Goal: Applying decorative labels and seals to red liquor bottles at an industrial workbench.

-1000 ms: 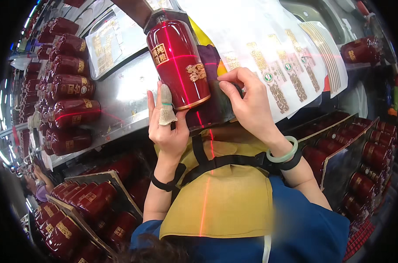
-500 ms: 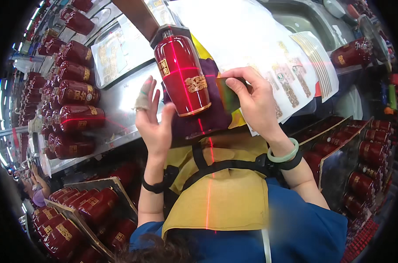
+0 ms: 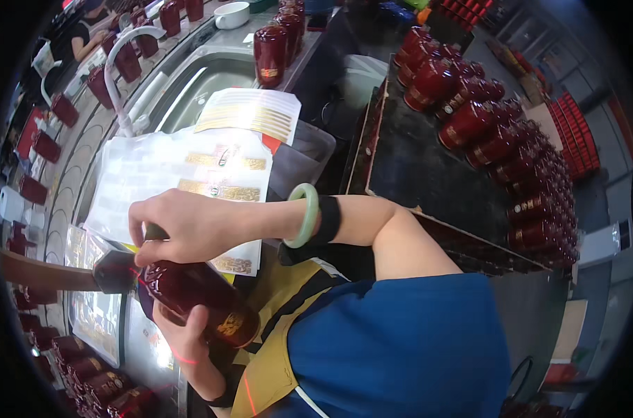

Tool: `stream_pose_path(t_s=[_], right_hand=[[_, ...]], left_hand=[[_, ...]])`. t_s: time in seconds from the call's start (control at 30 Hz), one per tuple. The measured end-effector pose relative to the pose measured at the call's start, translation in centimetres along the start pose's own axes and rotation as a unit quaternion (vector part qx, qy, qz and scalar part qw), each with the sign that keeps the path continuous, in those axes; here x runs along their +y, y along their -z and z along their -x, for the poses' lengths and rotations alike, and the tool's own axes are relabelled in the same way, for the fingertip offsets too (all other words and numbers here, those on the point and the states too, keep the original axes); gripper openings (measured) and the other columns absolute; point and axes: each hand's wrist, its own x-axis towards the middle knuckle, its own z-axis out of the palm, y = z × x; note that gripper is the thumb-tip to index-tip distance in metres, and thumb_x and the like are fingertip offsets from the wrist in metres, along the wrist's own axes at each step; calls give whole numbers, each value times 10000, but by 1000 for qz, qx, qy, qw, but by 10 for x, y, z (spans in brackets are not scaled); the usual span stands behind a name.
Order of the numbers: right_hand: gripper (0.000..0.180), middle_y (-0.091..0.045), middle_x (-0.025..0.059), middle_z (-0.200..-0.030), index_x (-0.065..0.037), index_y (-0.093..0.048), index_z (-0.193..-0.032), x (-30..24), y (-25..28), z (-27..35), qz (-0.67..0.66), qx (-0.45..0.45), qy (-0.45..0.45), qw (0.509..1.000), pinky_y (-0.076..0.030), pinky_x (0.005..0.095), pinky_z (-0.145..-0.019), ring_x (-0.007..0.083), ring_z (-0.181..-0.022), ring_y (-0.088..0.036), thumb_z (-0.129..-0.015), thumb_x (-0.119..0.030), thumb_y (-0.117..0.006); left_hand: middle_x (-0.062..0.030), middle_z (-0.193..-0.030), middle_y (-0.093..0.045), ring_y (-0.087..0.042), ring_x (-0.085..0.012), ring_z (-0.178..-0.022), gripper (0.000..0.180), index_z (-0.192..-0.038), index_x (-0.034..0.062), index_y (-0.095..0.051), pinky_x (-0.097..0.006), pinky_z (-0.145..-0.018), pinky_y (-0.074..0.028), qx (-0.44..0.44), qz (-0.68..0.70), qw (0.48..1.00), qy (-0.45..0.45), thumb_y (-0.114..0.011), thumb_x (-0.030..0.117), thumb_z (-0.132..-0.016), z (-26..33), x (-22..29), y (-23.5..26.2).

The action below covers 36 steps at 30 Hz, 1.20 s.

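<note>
A glossy dark red bottle (image 3: pixel 184 287) with a gold emblem near its base lies tilted in front of me, its neck end by a dark block (image 3: pixel 114 271) on a brown arm. My left hand (image 3: pixel 184 336) is closed around the bottle's near side, the thumb lying along it; some fingers are hidden. Over the bottle's upper end is my right hand (image 3: pixel 187 226), its fingers bent in a pinch on a dark green flat scraper (image 3: pixel 154 233), mostly covered by the hand. Beneath that arm lie printed sheets of gold labels (image 3: pixel 222 191).
A steel sink (image 3: pixel 215 76) with a white curved tap (image 3: pixel 114 76) lies beyond the sheets. Red bottles (image 3: pixel 271 56) stand beside it. To the right, a dark board (image 3: pixel 428 167) carries many red bottles. A person (image 3: pixel 86 35) sits across the conveyor at far left.
The view has swung to the right. My left hand, earlier spread beside the bottle, now grasps it. My right hand, still with the scraper, has moved over the bottle's upper end.
</note>
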Motion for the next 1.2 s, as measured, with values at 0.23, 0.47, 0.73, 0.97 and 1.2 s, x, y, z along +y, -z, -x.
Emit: stream_pose_path(t_s=[0.23, 0.47, 0.73, 0.97, 1.2], right_hand=[[240, -634, 135, -850, -19, -689, -958, -34, 57, 91, 247, 142, 59, 957, -507, 400, -748, 310, -823, -666, -922, -248, -751], [182, -673, 159, -921, -44, -766, -961, -20, 141, 194, 399, 356, -81, 842, -538, 427, -800, 366, -906, -674, -958, -197, -666], [248, -626, 193, -998, -52, -716, -974, 38, 274, 286, 608, 496, -240, 571, -512, 517, -779, 436, -914, -643, -1006, -284, -634], [286, -661, 164, -1076, -126, -735, -1050, 30, 308, 291, 623, 463, -397, 489, -538, 535, -834, 409, -1013, -664, -980, -392, -659], [170, -682, 83, -917, -128, -713, -944, 11, 319, 125, 626, 451, -44, 635, -539, 447, -778, 328, -921, -681, -879, -273, -773]], left_hand=[[-159, -1292, -630, -636, -227, -1178, 916, -1409, -56, -500, -375, -1046, -485, -116, -180, 974, -69, -914, 202, -633, -38, 32, -84], [-216, -1604, -399, -401, -328, -1483, 922, -1595, -33, -302, -430, -1218, -300, -128, -147, 959, -206, -797, 87, -827, -44, 7, -105], [-181, -1531, -517, -496, -281, -1428, 553, -1510, -33, -452, -397, -1179, -385, -38, -83, 988, -122, -622, -32, -984, -51, -2, -55], [-183, -1452, -586, -540, -259, -1378, 484, -1411, -66, -551, -391, -1171, -398, -10, -115, 988, -104, -673, -37, -944, -54, -9, -53], [-188, -1414, -614, -562, -262, -1359, 446, -1376, -71, -571, -405, -1189, -390, 39, -136, 985, -100, -673, -31, -944, -61, -8, -45]])
